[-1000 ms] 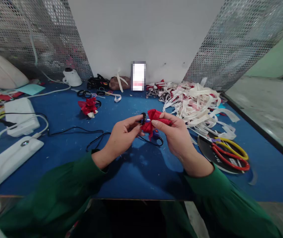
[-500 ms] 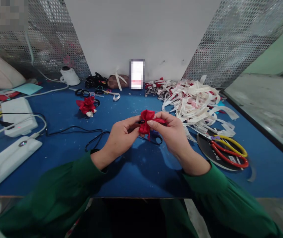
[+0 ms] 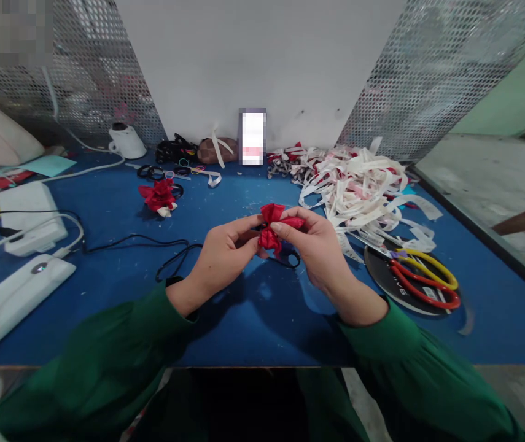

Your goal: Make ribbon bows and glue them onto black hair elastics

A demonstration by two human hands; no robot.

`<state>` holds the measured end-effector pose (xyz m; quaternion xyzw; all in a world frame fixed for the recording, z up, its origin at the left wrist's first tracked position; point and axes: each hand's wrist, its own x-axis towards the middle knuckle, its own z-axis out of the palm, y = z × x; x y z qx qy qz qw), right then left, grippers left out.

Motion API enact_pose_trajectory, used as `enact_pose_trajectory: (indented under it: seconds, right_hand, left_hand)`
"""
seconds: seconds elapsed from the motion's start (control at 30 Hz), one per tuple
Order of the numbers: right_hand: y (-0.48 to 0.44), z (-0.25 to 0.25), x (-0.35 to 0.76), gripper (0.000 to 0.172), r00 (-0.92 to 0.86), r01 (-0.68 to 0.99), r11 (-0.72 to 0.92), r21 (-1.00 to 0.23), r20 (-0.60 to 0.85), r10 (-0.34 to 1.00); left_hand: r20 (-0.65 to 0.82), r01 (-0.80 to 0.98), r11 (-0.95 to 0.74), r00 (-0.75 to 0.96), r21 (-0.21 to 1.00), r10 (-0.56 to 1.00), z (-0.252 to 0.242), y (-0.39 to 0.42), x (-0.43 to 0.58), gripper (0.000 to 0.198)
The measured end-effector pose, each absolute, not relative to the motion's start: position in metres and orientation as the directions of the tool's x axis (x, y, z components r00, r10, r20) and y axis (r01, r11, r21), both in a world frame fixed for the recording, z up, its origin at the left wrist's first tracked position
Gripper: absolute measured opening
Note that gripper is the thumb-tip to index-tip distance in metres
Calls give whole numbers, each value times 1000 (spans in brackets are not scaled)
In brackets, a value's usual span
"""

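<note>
A shiny red ribbon bow [image 3: 270, 239] is pinched between both hands above the middle of the blue table. My left hand [image 3: 228, 252] grips its left side with thumb and fingers. My right hand [image 3: 315, 245] has its thumb pressed on the front of the bow, fingers behind it. Something dark, perhaps a hair tie, shows partly at the left fingertips; the rest is hidden. A second red bow [image 3: 158, 195] with a pale piece and a black loop lies on the table to the far left of the hands.
White and red ribbon strips [image 3: 354, 184] are heaped at back right. Scissors [image 3: 428, 285] with red and yellow handles lie on a black disc. A phone [image 3: 252, 138] leans on the back panel. A white power strip [image 3: 18, 301], black cable [image 3: 128, 240] and white mug [image 3: 127, 141] stand left.
Both hands stay nearly in place; the red bow's folds have shifted slightly between the fingers. A blurred dark shape, possibly someone's arm, has appeared at the right edge. The view has shifted a little.
</note>
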<state>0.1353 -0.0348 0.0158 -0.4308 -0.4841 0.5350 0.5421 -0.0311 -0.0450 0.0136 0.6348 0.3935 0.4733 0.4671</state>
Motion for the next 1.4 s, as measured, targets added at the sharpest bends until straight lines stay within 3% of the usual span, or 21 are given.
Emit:
enact_pose_trajectory:
  seconds: [0.17, 0.33, 0.47, 0.73, 1.4]
  right_hand:
    - [-35, 14, 136, 20, -138, -226, -19, -974, 13, 990]
    - [-36, 13, 136, 18, -118, -257, -24, -966, 6, 993]
    - [-37, 14, 133, 19, -71, -214, 16, -977, 32, 997]
    - [-40, 13, 128, 19, -92, -160, 30, -987, 45, 995]
    - [-37, 13, 132, 20, -42, -116, 39, -992, 44, 998]
  left_hand:
    - [225, 97, -256, 253, 962, 941, 15, -46, -31, 35]
    - [251, 123, -285, 233, 951, 939, 16, -46, -32, 31]
    - [210, 124, -233, 172, 965, 963, 21, -46, -33, 22]
    - [132, 35, -137, 113, 990, 985, 17, -44, -31, 22]
    - [92, 22, -96, 135, 995, 987, 22, -44, -33, 18]
